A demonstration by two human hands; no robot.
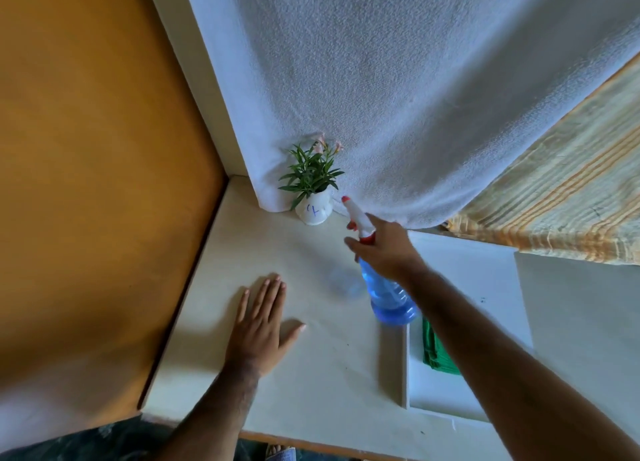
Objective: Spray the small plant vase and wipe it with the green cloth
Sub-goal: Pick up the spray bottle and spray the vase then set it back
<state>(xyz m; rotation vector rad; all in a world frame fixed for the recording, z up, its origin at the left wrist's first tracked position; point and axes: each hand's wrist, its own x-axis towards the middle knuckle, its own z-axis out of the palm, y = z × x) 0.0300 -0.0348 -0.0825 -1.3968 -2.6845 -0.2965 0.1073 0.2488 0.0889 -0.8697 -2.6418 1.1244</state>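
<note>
A small white vase (314, 211) with green leaves and pink flowers stands at the back of the pale table (311, 367), against a hanging white towel. My right hand (384, 249) grips the neck of a blue spray bottle (388, 296) with a white and red head. The bottle is lifted and tilted, its nozzle pointing at the vase from a short distance to the right. My left hand (259, 325) lies flat on the table, fingers spread, holding nothing. A folded green cloth (436, 350) lies to the right, partly hidden by my right forearm.
A white towel (398, 97) hangs behind the vase, with a striped orange cloth (554, 197) to its right. An orange wall (86, 183) borders the table's left side. The green cloth rests on a lower white surface (450, 391) beside the table.
</note>
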